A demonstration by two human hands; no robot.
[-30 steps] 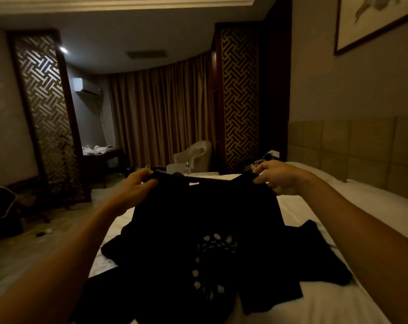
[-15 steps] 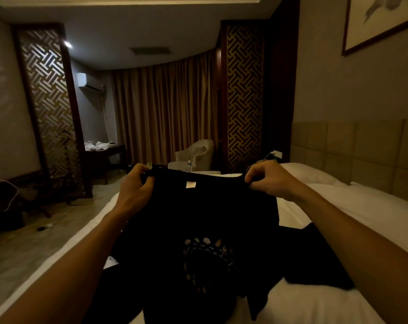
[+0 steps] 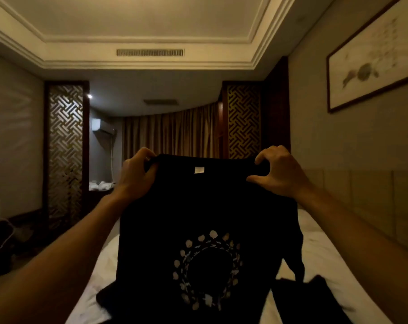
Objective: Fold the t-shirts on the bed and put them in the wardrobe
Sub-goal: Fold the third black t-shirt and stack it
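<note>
A black t-shirt (image 3: 207, 206) with a pale ring-shaped print hangs in front of me above the white bed (image 3: 315, 249). My left hand (image 3: 137, 176) pinches its left shoulder and my right hand (image 3: 280, 171) pinches its right shoulder, both at the top edge. A small white label shows inside the collar. The shirt's lower part trails onto the bed. More black clothing (image 3: 310, 300) lies on the sheet at the lower right.
A padded headboard (image 3: 373, 206) and a framed picture (image 3: 373, 57) line the right wall. Lattice screens (image 3: 65, 155) stand left and right of beige curtains (image 3: 170, 134). A dark desk (image 3: 100, 190) with white items sits at the back left.
Both hands have lifted the black t-shirt higher, so it hangs stretched out in front of me. My view has tilted upward toward the ceiling.
</note>
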